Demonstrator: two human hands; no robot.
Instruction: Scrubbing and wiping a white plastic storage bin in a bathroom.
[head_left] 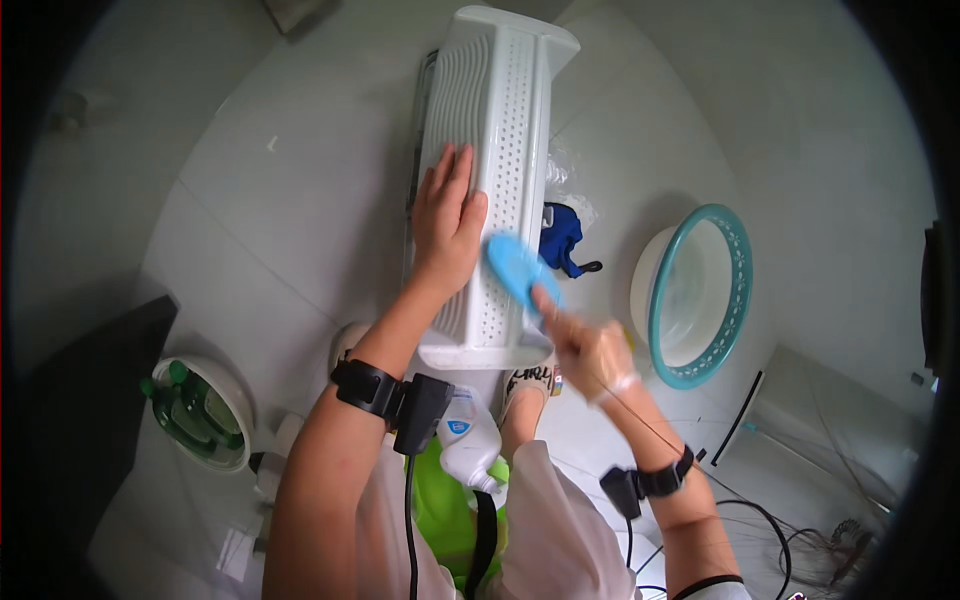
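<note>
A long white plastic board (pixel 513 120), with wavy ridges on its left face and rows of small holes on the face beside them, stands in front of me. My left hand (pixel 447 222) lies on the ridged face, fingers stretched out and holding nothing. Against the perforated face rests a light-blue oval scrubbing brush (pixel 518 268), blurred by motion. My right hand (pixel 592 355) is closed around the near end of this brush, with the index finger along it. The brush's underside is hidden.
A white basin with a teal rim (pixel 744 300) stands to the right, and a dark-blue cloth item (pixel 562 240) lies beside the board. Green bottles (pixel 200 408) sit in a white tub (pixel 245 420) at lower left. A white bottle (pixel 470 440) is near my legs; cables (pixel 830 560) lie lower right.
</note>
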